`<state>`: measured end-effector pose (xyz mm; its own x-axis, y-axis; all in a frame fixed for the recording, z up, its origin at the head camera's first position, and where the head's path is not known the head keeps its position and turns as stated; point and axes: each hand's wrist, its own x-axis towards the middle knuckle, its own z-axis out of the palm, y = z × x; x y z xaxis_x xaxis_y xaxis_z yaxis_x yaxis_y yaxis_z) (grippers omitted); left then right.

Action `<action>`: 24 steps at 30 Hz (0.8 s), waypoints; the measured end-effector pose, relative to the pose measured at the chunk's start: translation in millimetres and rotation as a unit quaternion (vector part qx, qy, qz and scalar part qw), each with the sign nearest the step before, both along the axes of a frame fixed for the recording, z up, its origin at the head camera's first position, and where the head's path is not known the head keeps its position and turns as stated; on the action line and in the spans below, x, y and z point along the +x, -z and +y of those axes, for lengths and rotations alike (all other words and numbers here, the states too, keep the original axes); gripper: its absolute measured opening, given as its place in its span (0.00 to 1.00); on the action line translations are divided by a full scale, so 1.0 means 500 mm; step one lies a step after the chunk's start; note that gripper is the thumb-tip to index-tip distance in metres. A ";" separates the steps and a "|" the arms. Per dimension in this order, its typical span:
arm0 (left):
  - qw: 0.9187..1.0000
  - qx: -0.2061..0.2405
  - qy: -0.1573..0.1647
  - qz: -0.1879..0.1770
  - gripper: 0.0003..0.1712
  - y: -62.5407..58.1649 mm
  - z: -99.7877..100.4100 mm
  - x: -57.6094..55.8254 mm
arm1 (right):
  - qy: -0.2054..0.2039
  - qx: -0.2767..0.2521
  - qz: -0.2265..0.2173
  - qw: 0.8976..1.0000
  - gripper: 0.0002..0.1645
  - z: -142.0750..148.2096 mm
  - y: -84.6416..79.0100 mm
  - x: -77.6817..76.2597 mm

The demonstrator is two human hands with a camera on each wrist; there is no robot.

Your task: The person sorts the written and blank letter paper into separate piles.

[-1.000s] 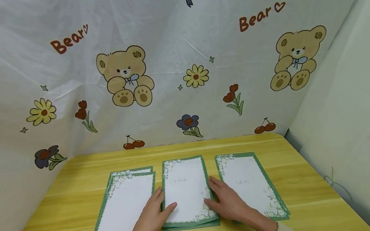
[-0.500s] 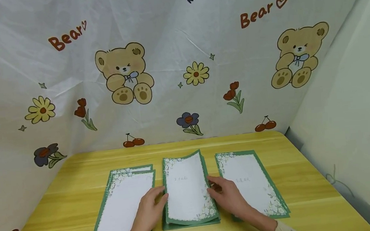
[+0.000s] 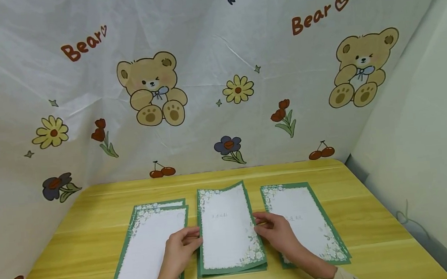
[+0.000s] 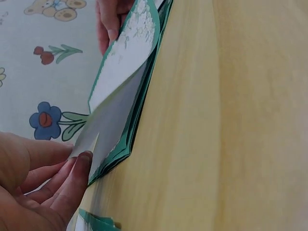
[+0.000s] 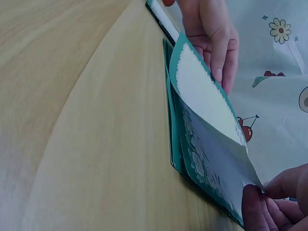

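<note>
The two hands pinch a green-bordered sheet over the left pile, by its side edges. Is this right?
Not quite: the green-bordered sheet is over the middle pile, not the left pile, as the head view shows. The left hand and right hand do pinch it by its side edges.

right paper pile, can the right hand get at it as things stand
Probably not without letting go: the right hand pinches the middle sheet. Otherwise the way looks free: the right pile lies partly under that hand.
</note>
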<state>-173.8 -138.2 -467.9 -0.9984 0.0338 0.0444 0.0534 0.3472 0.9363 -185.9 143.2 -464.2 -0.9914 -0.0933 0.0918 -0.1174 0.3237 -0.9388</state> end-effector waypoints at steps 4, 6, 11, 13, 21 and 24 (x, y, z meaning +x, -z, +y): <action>0.999 0.025 -0.012 -0.016 0.17 0.004 -0.001 -0.002 | 0.011 -0.014 -0.023 1.000 0.21 0.002 -0.003 0.000; 0.999 0.046 -0.018 -0.024 0.17 0.004 -0.001 -0.002 | 0.012 -0.023 -0.033 0.999 0.21 0.003 -0.003 -0.002; 0.992 0.114 -0.039 -0.042 0.16 -0.005 0.001 -0.004 | 0.013 -0.056 -0.054 0.997 0.21 0.009 -0.004 -0.006; 0.989 0.133 -0.047 -0.044 0.16 -0.009 0.001 -0.005 | 0.016 -0.069 -0.057 0.996 0.21 0.011 -0.007 -0.006; 0.985 0.152 -0.058 -0.050 0.16 -0.022 0.004 -0.014 | 0.039 -0.095 -0.067 0.992 0.20 0.014 -0.016 -0.011; 0.986 0.149 -0.058 -0.053 0.16 -0.022 0.006 -0.018 | 0.043 -0.094 -0.069 0.992 0.20 0.016 -0.017 -0.012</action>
<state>-182.6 -135.2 -456.8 -0.9944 -0.0801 -0.0692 -0.0736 0.0530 0.9959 -191.8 151.2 -455.8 -0.9993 -0.0019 -0.0367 0.0360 0.1448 -0.9888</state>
